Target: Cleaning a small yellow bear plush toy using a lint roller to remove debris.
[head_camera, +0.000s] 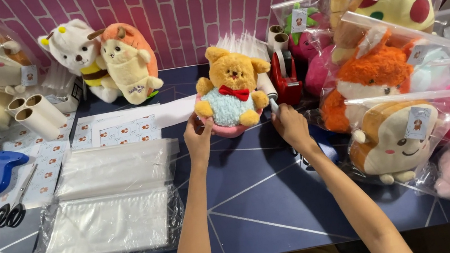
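A pink brick-pattern wall backs a dark blue counter [260,199]. Toward its far edge stands a yellow plush bear [232,86] in a pink base. The left hand [198,136] pinches that base; the right hand [289,122] closes around a lint roller [269,90] beside it.

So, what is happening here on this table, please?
A person works with both bare hands at a dark blue table. The left hand touches the pink base of a yellow bear plush with a red bow. The right hand grips a lint roller beside it. Clear plastic bags lie stacked to the left; bagged plush toys pile up on the right.
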